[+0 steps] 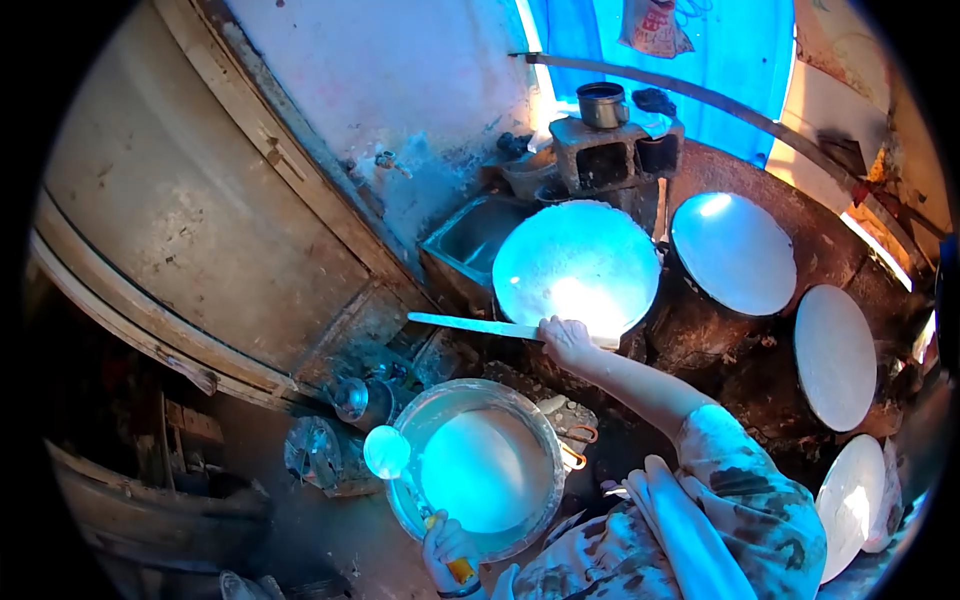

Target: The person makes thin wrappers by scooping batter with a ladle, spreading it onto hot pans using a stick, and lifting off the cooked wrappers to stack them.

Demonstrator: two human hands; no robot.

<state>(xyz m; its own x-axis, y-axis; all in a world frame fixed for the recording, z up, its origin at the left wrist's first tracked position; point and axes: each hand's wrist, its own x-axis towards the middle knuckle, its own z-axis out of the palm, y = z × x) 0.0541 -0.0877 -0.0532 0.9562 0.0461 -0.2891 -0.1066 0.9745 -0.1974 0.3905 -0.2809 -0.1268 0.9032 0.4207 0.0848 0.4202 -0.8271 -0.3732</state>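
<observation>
My right hand point(567, 341) is closed around a long, flat, pale stick point(470, 325), at the near edge of a large round whitish cooking surface point(570, 260). Low in the view, my left hand point(450, 553) grips the handle of a ladle point(387, 453). The ladle's round bowl is over the left rim of a wide metal basin point(547, 440). Pale, milky liquid point(480, 470) lies in that basin. Glare hides part of the round surface near my right hand.
Another round pale surface point(735, 253) stands to the right, with a pale disc point(835, 357) and a white disc point(852, 505) beyond. A metal pot point(602, 104) sits on a concrete block point(590, 160) behind. Left of it is a rectangular tub point(478, 240); a crumpled clear container point(325, 455) stands beside the basin.
</observation>
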